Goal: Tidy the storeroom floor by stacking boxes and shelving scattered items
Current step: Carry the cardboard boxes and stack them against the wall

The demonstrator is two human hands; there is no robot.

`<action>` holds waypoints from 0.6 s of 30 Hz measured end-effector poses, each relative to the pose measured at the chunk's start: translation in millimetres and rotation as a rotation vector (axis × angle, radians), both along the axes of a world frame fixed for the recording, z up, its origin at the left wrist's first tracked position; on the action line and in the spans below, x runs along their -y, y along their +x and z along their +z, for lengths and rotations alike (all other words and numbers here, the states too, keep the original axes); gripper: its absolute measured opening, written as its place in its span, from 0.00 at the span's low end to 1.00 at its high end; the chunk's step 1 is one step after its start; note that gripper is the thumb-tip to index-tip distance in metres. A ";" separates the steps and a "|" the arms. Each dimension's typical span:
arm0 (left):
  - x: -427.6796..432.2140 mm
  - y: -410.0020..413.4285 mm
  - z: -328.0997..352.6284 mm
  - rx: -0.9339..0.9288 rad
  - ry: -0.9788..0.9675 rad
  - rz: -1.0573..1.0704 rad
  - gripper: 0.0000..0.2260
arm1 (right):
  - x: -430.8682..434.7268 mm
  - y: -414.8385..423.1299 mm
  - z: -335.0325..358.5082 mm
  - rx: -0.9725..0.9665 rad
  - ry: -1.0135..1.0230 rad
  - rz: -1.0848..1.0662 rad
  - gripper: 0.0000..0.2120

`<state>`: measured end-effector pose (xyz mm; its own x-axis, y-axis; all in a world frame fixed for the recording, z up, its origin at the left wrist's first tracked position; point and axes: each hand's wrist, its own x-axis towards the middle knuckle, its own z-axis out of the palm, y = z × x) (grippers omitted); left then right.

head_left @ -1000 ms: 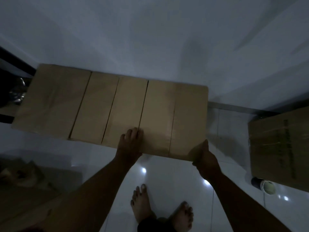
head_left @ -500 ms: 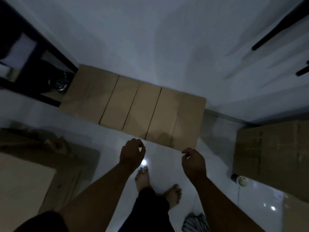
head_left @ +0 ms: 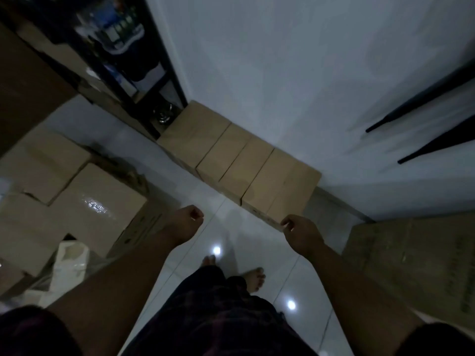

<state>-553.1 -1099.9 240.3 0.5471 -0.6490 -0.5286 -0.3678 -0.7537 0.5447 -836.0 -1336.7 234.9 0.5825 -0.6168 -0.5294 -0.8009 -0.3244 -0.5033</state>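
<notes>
On the tiled floor (head_left: 180, 183), a row of boxes (head_left: 246, 165) lines the wall. The left hand (head_left: 189, 223) has its fingers curled on nothing, apart from the row. The right hand (head_left: 302, 231) curls its fingers at the row's near corner, and I cannot tell whether they touch it.

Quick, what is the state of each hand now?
Left hand: fingers curled, holding nothing.
Right hand: curled at the brown cardboard box corner; grip cannot be told.

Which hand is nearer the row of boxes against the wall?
Right. The right hand sits at the near-right corner of the row of boxes, overlapping its edge in the head view; contact unclear. The left hand is curled over the floor, apart from the row.
</notes>
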 end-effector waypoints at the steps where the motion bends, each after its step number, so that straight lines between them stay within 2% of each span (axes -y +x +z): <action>1: -12.4 1.6 7.4 -0.005 0.030 0.000 0.04 | 1.0 0.8 9.0 -0.014 -0.010 0.048 0.09; 5: -62.7 4.4 27.4 0.046 0.127 -0.001 0.11 | 1.7 9.3 29.6 0.001 0.014 0.102 0.08; 9: -110.0 4.4 40.3 0.049 0.141 0.090 0.07 | -11.4 21.6 39.5 0.022 0.011 0.123 0.07; 12: -146.9 7.8 45.1 0.085 0.167 0.137 0.11 | -30.1 34.4 39.4 0.019 -0.007 0.127 0.07; 18: -224.2 10.6 53.6 -0.057 -0.010 0.433 0.11 | -94.6 82.5 50.8 0.077 -0.023 0.120 0.08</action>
<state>-542.4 -875.8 293.9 0.7405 -0.3711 -0.5603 0.0120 -0.8263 0.5631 -753.5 -1242.1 285.7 0.6912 -0.5515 -0.4670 -0.7150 -0.4276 -0.5531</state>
